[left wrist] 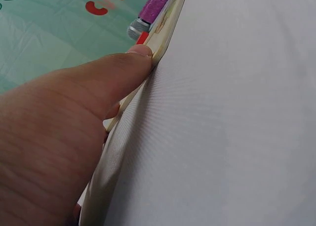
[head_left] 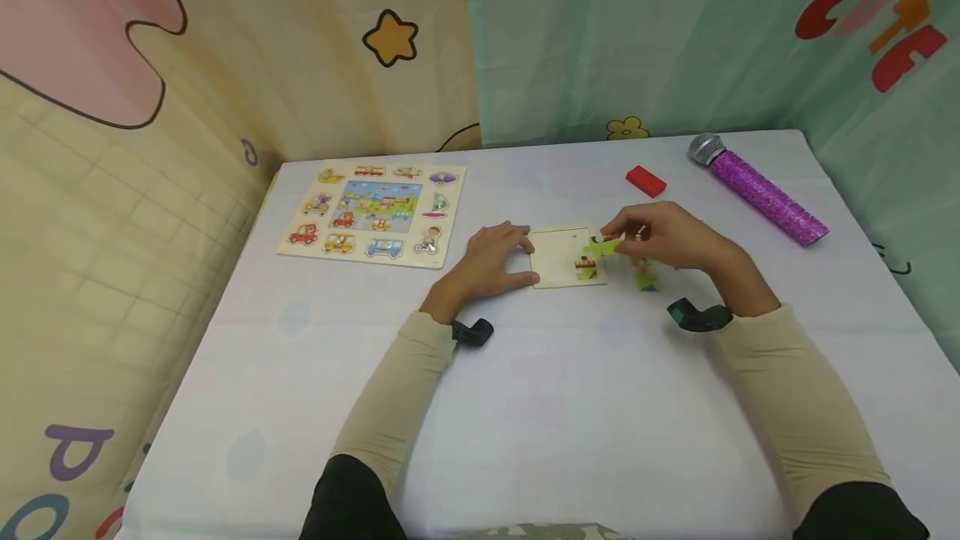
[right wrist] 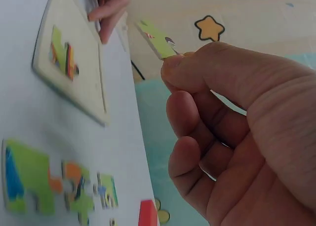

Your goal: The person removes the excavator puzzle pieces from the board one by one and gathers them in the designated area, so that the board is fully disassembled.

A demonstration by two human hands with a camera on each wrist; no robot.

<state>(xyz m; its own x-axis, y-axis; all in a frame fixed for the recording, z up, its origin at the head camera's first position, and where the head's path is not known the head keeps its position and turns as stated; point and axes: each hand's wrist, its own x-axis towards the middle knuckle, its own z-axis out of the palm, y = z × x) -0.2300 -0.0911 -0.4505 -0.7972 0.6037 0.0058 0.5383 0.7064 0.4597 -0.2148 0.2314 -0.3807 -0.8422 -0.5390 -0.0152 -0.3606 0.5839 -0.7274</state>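
A small pale wooden puzzle board [head_left: 555, 261] lies mid-table, with one picture piece [head_left: 586, 268] set in its lower right part. My left hand [head_left: 491, 261] holds the board by its left side; in the left wrist view the thumb [left wrist: 126, 70] presses on its edge. Between thumb and fingertips, my right hand [head_left: 667, 236] pinches a green puzzle piece [head_left: 602, 247] over the board's right edge. In the right wrist view that piece is raised and tilted. Several loose puzzle pieces [right wrist: 29, 176] lie on the table beside the board, partly hidden under the right hand in the head view.
A larger vehicle puzzle board [head_left: 315, 252] lies at the back left. Behind the right hand is a red block [head_left: 646, 181]. A glittery purple microphone [head_left: 768, 197] lies at the back right. Printed curtains [head_left: 637, 32] hang along the table's far side.
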